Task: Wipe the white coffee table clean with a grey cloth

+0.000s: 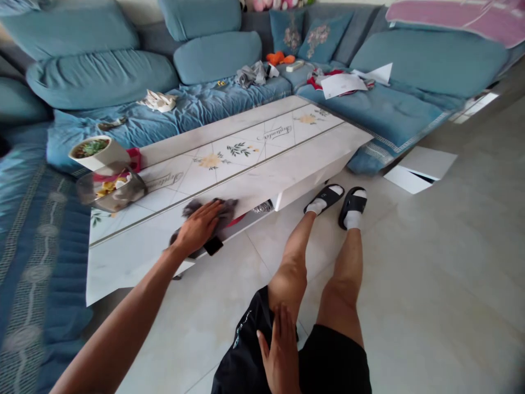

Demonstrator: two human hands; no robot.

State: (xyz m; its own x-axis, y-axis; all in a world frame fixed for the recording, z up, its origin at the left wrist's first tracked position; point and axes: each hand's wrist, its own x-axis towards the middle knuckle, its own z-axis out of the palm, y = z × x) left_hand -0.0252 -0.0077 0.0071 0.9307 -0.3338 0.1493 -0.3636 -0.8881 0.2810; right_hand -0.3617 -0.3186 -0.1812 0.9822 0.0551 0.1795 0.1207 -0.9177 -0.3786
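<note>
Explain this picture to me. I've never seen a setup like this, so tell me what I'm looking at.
There's no machine here, only a person's two bare hands. The picture comes from a camera worn on the person's head, looking forward and down. The left hand lies on a grey cloth at the edge of a white table, with a small black object beside it. A white bowl stands at the table's left end. The right hand rests against black shorts.

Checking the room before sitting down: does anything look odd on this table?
The white bowl of food sits tilted on a crumpled clear plastic bag at the table's end, not level, so its contents could spill.
</note>
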